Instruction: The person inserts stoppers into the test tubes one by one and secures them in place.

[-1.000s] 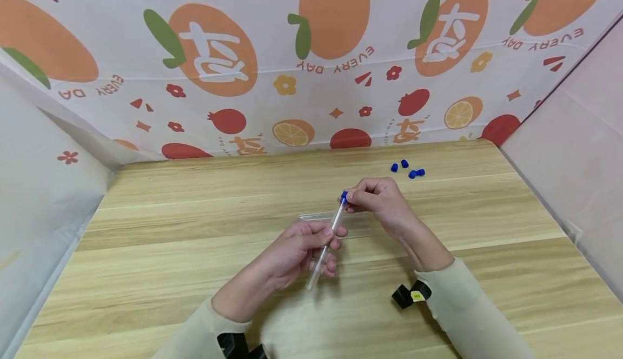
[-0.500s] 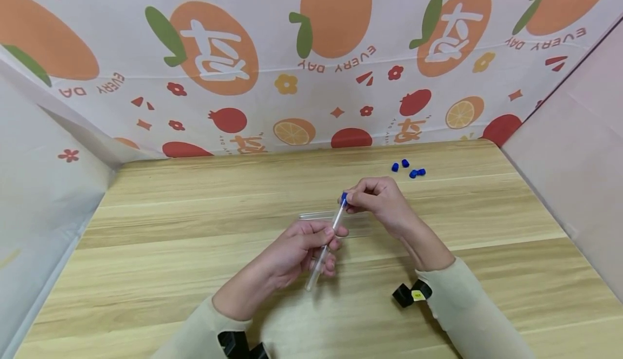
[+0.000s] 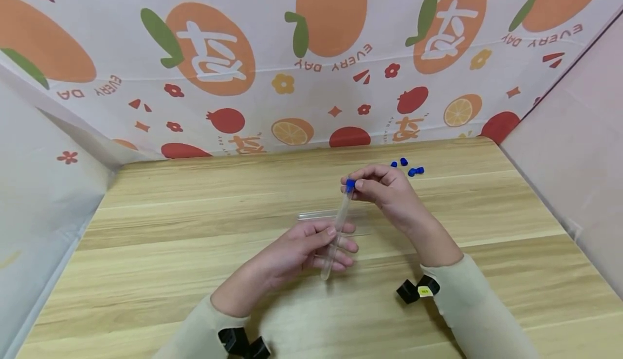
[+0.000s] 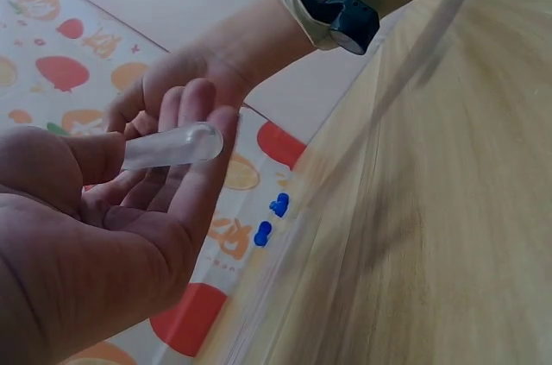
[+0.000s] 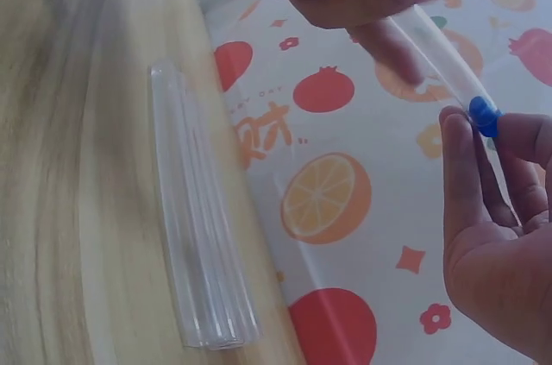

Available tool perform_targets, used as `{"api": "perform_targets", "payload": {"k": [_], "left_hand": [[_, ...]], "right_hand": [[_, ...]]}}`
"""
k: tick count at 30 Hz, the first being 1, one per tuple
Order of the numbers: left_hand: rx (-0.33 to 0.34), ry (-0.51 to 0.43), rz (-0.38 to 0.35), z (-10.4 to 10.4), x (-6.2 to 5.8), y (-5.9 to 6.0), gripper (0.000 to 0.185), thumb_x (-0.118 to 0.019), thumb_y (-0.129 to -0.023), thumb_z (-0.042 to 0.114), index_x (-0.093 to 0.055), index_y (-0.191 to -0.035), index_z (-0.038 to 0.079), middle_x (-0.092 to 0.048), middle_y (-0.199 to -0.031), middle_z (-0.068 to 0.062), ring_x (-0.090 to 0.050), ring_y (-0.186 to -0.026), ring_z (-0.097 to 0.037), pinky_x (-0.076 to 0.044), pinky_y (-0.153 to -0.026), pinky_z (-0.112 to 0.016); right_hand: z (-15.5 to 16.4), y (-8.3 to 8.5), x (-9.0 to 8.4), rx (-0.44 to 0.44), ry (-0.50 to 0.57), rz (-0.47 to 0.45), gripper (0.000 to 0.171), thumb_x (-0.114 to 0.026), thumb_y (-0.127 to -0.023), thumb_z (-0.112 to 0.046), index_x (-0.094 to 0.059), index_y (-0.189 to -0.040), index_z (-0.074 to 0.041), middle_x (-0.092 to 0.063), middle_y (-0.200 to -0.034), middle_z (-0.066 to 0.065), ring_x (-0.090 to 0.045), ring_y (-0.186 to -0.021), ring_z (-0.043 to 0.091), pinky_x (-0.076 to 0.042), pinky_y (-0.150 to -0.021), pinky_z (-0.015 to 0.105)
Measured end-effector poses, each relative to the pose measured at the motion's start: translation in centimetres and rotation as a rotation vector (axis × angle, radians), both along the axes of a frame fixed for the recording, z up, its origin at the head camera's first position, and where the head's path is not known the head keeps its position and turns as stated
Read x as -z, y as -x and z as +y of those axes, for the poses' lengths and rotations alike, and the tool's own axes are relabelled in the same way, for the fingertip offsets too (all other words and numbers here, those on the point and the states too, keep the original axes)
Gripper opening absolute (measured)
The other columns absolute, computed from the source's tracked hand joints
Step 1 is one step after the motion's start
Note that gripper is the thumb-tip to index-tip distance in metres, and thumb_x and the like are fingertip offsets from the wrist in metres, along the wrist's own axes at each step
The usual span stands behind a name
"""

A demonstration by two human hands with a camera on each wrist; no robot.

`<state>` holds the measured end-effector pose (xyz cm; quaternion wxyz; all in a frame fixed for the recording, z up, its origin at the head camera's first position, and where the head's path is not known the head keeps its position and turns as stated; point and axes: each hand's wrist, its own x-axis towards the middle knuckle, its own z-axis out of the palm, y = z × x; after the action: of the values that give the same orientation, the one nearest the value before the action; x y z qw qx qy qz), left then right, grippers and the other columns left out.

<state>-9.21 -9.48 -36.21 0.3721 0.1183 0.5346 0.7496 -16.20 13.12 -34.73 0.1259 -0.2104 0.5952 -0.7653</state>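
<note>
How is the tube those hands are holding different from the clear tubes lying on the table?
The held tube is lifted off the table and tilted, gripped by the left hand; the tubes on the table lie flat and untouched. The held tube has a blue cap at its top end, pinched by the right hand; the visible ends of the lying tubes show no cap. All are clear, slim and look alike in shape.

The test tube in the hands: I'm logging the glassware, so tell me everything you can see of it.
The test tube is a slim, clear, colourless tube that looks empty, with a rounded closed bottom. A blue cap sits on its upper end. It is held off the wooden table, tilted, cap end away from the person. The left hand grips its lower part; the right hand pinches the cap.
</note>
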Motion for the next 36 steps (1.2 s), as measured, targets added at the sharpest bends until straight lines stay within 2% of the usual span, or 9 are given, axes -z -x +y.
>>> {"api": "perform_targets", "payload": {"k": [6,13,18,22,25,30,33,36], "left_hand": [[-0.036,0.03,0.041,-0.1,0.4,-0.2,0.042,-0.047,-0.107,0.022,-0.049,-0.139,-0.006,-0.07,-0.106,-0.006,-0.072,-0.088,-0.017,-0.061,-0.078,-0.033],[-0.103,0.064,0.086,0.0,-0.1,-0.5,0.036,-0.052,-0.105,0.016,-0.056,-0.13,-0.009,-0.068,-0.093,-0.005,-0.068,-0.073,-0.013,-0.06,-0.067,-0.027],[-0.133,0.081,0.089,0.3,-0.6,-1.0,0.033,-0.053,-0.104,0.015,-0.06,-0.124,-0.01,-0.066,-0.088,-0.004,-0.066,-0.067,-0.012,-0.06,-0.064,-0.029],[-0.158,0.094,0.128,0.4,-0.8,-1.0,0.032,-0.058,-0.102,0.015,-0.061,-0.123,-0.009,-0.069,-0.09,-0.004,-0.067,-0.069,-0.013,-0.061,-0.065,-0.03],[-0.132,0.086,0.146,0.4,-0.9,-0.9,0.035,-0.058,-0.102,0.016,-0.059,-0.127,-0.008,-0.072,-0.098,-0.007,-0.071,-0.076,-0.015,-0.062,-0.07,-0.031],[-0.03,0.03,0.129,0.5,-0.9,-0.8,0.044,-0.046,-0.107,0.026,-0.052,-0.137,-0.006,-0.071,-0.115,-0.014,-0.073,-0.089,-0.018,-0.061,-0.08,-0.034],[-0.017,0.008,0.116,0.5,-0.9,-0.8,0.046,-0.043,-0.108,0.028,-0.052,-0.137,-0.006,-0.071,-0.113,-0.012,-0.073,-0.089,-0.018,-0.061,-0.081,-0.035],[-0.04,0.008,0.136,0.4,-1.0,-0.9,0.044,-0.044,-0.108,0.025,-0.054,-0.133,-0.009,-0.072,-0.104,-0.006,-0.073,-0.085,-0.017,-0.062,-0.077,-0.032]], "right_hand": [[-0.2,-0.3,0.0,0.006,0.014,0.001,0.014,-0.059,-0.1,-0.007,-0.073,-0.101,-0.009,-0.075,-0.1,0.005,-0.072,-0.097,0.021,-0.059,-0.089,0.035],[-0.5,-0.7,0.1,0.031,-0.001,0.021,0.016,-0.063,-0.096,-0.001,-0.075,-0.094,-0.011,-0.076,-0.099,0.004,-0.073,-0.094,0.019,-0.06,-0.086,0.036],[-0.9,-1.0,0.1,0.013,0.02,0.02,0.018,-0.062,-0.096,0.001,-0.074,-0.091,-0.012,-0.076,-0.098,0.004,-0.074,-0.093,0.018,-0.06,-0.086,0.037],[-0.9,-1.0,-0.1,-0.024,0.102,0.017,0.016,-0.061,-0.097,0.0,-0.073,-0.097,-0.011,-0.076,-0.102,0.006,-0.074,-0.096,0.019,-0.059,-0.09,0.037],[-0.7,-1.0,-0.3,-0.075,0.169,0.037,0.015,-0.061,-0.098,-0.002,-0.072,-0.103,-0.011,-0.075,-0.108,0.007,-0.073,-0.099,0.019,-0.057,-0.092,0.038],[-0.4,-1.0,-0.7,-0.106,0.211,0.078,0.02,-0.058,-0.099,0.0,-0.072,-0.105,-0.011,-0.074,-0.114,0.006,-0.072,-0.103,0.018,-0.057,-0.094,0.036],[-0.3,-0.9,-0.9,-0.089,0.198,0.084,0.024,-0.054,-0.099,0.003,-0.073,-0.107,-0.011,-0.074,-0.113,0.006,-0.072,-0.103,0.019,-0.057,-0.094,0.036],[-0.3,-0.9,-1.0,-0.054,0.151,0.074,0.024,-0.056,-0.099,0.002,-0.075,-0.105,-0.012,-0.075,-0.107,0.005,-0.072,-0.1,0.02,-0.058,-0.091,0.035]]}}
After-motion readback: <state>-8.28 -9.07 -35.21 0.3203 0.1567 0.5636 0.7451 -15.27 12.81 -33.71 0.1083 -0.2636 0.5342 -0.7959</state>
